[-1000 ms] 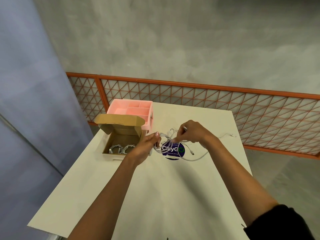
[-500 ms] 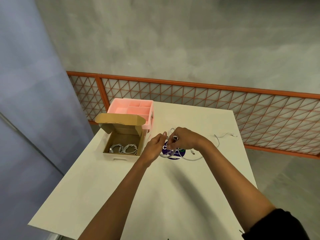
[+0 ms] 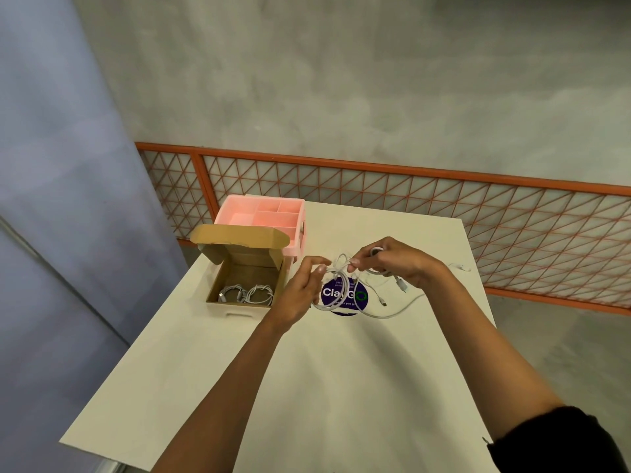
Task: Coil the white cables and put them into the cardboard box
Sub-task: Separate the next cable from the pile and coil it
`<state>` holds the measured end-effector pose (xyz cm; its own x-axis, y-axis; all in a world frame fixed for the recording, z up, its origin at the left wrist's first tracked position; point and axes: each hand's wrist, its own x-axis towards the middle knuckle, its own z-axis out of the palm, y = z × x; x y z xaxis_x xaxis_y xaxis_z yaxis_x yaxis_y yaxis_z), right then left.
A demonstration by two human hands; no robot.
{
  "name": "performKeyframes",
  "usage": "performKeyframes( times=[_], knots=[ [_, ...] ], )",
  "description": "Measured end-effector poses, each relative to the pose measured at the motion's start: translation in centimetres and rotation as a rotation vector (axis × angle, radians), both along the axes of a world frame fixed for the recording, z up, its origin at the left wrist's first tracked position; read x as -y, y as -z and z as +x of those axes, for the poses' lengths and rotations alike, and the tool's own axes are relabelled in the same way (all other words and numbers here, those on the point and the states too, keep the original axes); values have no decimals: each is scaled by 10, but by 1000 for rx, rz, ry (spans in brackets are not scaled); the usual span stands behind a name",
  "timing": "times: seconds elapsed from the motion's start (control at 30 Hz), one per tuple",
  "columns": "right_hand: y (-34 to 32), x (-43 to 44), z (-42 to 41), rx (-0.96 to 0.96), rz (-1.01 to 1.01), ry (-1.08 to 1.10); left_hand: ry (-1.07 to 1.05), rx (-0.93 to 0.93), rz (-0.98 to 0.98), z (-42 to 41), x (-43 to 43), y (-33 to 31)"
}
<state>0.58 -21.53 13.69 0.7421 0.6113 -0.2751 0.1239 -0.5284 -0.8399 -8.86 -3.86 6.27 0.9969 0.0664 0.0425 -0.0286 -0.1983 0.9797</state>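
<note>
A white cable (image 3: 345, 288) hangs in loops between my hands above the white table (image 3: 307, 387). My left hand (image 3: 304, 288) pinches the loops at their left side. My right hand (image 3: 389, 259) pinches the same cable near its top, with a strand looped over a finger. A loose tail of it (image 3: 392, 314) trails on the table to the right. The open cardboard box (image 3: 239, 305) stands to the left, lid flap up, with two coiled white cables (image 3: 246, 294) inside.
A pink compartment organiser (image 3: 263, 213) stands behind the box. A round purple sticker (image 3: 343, 297) lies on the table under the loops. Another white cable end (image 3: 461, 266) lies near the right table edge. An orange lattice railing (image 3: 409, 196) runs behind the table.
My right hand has lifted and moved right, pulling the cable up into loops. My left hand stays at the loops' left side.
</note>
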Motion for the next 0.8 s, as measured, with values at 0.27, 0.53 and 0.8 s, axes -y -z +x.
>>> performKeyframes(
  times=[0.27, 0.53, 0.8],
  knots=[
    [9, 5, 5, -198, 113, 73, -144, 167, 296, 3, 11, -6],
    [35, 11, 23, -647, 821, 621, -321, 172, 341, 15, 0, 15],
    [66, -1, 12, -317, 860, 595, -315, 120, 262, 13, 4, 10]
  ],
)
